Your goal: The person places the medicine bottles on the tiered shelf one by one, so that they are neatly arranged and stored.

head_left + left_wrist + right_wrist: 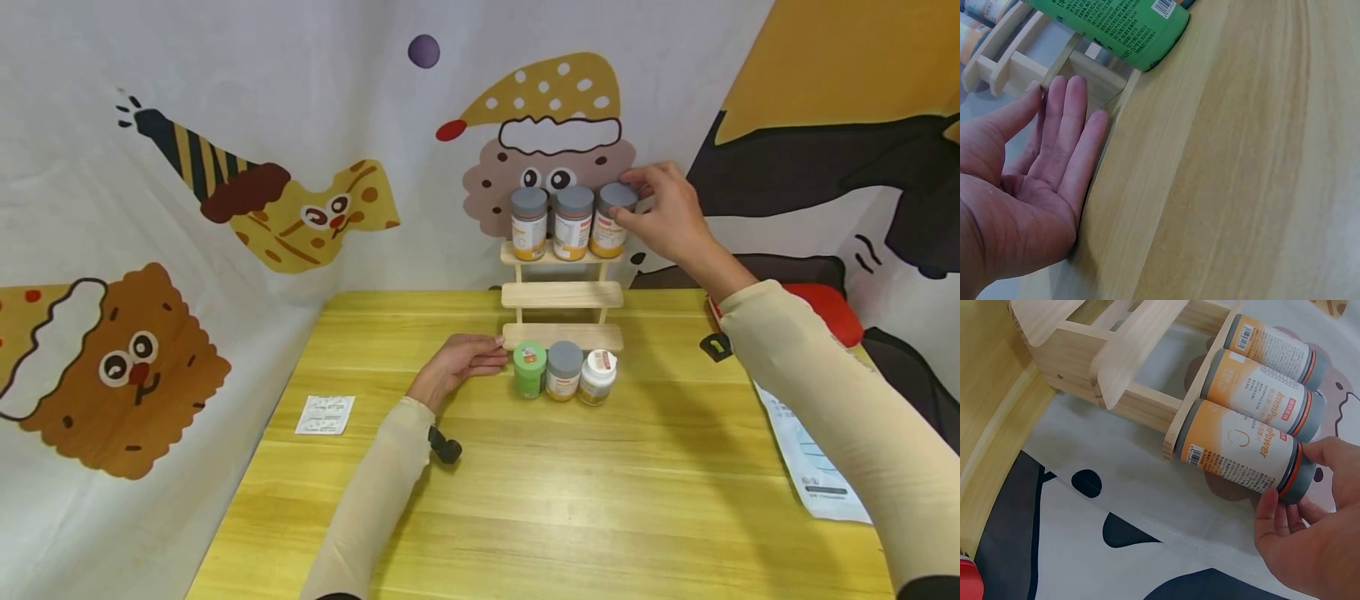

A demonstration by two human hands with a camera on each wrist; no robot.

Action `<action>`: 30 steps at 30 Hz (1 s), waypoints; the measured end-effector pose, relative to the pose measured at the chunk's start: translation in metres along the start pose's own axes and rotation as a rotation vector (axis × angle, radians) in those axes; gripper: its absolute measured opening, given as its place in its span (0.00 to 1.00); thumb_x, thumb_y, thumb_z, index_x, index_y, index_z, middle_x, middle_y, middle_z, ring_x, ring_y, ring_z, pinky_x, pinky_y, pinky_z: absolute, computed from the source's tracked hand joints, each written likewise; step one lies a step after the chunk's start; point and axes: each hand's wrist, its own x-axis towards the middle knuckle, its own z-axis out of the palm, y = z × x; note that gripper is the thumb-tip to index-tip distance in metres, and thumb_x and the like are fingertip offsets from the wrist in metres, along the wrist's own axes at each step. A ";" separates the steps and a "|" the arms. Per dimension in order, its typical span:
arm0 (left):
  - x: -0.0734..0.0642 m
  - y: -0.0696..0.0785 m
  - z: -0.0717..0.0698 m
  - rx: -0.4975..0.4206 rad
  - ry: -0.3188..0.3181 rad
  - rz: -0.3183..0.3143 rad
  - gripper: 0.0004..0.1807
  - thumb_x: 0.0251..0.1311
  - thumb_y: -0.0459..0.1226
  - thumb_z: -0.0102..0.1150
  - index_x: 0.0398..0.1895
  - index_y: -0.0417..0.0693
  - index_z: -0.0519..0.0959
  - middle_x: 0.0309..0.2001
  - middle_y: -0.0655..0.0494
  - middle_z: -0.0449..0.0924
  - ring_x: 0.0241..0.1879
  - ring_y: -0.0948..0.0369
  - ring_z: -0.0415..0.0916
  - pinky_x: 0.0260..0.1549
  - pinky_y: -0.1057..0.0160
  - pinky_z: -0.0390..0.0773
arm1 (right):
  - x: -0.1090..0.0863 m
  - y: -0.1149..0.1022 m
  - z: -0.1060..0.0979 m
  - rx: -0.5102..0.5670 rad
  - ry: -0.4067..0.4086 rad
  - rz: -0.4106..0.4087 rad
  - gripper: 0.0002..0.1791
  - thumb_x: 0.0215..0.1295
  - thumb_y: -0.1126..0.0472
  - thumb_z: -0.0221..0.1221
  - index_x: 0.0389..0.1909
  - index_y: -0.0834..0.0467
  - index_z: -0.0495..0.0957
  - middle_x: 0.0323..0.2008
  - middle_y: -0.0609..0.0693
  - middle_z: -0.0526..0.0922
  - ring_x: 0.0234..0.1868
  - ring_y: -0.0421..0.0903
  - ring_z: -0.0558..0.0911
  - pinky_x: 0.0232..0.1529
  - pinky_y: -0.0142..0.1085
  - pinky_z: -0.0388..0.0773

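A small three-step wooden rack (562,294) stands against the back cloth. On its top step three white-and-orange pill bottles with grey caps sit side by side. My right hand (670,212) holds the rightmost pill bottle (1235,447) by its grey cap, thumb on one side and fingers on the other. The bottle's base rests on the top step. My left hand (467,364) lies low at the rack's left end, its nearly straight fingers touching the bottom step's end (1063,59). Just right of those fingertips, a green bottle (530,371) stands on the table.
Beside the green bottle stand a grey-capped bottle (564,372) and a white-capped bottle (597,379), before the rack. A blister pack (326,415) lies at left. A red case (823,312), a black buckle (716,347) and a white packet (813,467) are at right.
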 end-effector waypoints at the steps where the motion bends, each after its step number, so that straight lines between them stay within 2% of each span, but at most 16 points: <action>1: 0.000 0.000 0.000 -0.002 0.001 0.000 0.22 0.75 0.38 0.64 0.64 0.33 0.79 0.42 0.51 0.92 0.42 0.59 0.92 0.54 0.54 0.90 | 0.000 0.000 0.000 0.000 -0.003 0.000 0.30 0.70 0.56 0.65 0.69 0.64 0.75 0.66 0.64 0.70 0.63 0.63 0.78 0.56 0.49 0.75; 8: 0.000 0.001 0.001 0.000 0.001 0.010 0.21 0.75 0.38 0.63 0.64 0.33 0.80 0.45 0.49 0.92 0.42 0.59 0.92 0.55 0.54 0.90 | 0.003 0.002 0.000 0.007 -0.010 -0.001 0.29 0.73 0.56 0.64 0.69 0.64 0.74 0.67 0.65 0.68 0.63 0.64 0.77 0.55 0.47 0.75; 18: -0.002 0.001 0.003 0.008 -0.003 0.004 0.22 0.76 0.38 0.63 0.65 0.33 0.79 0.43 0.51 0.92 0.43 0.60 0.92 0.56 0.54 0.89 | -0.001 0.005 0.002 0.025 -0.007 0.006 0.29 0.75 0.58 0.64 0.72 0.64 0.71 0.68 0.64 0.68 0.65 0.62 0.76 0.64 0.57 0.77; 24: -0.002 0.001 0.003 0.005 0.002 0.005 0.22 0.75 0.38 0.64 0.64 0.33 0.79 0.43 0.50 0.92 0.43 0.59 0.92 0.55 0.54 0.90 | -0.006 0.005 0.001 0.061 0.041 -0.006 0.31 0.73 0.60 0.67 0.72 0.63 0.72 0.69 0.63 0.70 0.68 0.59 0.76 0.71 0.54 0.79; 30: -0.003 0.001 0.002 0.016 0.006 0.011 0.22 0.75 0.39 0.64 0.64 0.33 0.79 0.45 0.48 0.92 0.46 0.57 0.92 0.55 0.54 0.90 | -0.014 0.002 0.000 0.069 0.101 -0.044 0.34 0.70 0.59 0.70 0.73 0.61 0.72 0.68 0.62 0.70 0.69 0.58 0.75 0.70 0.55 0.79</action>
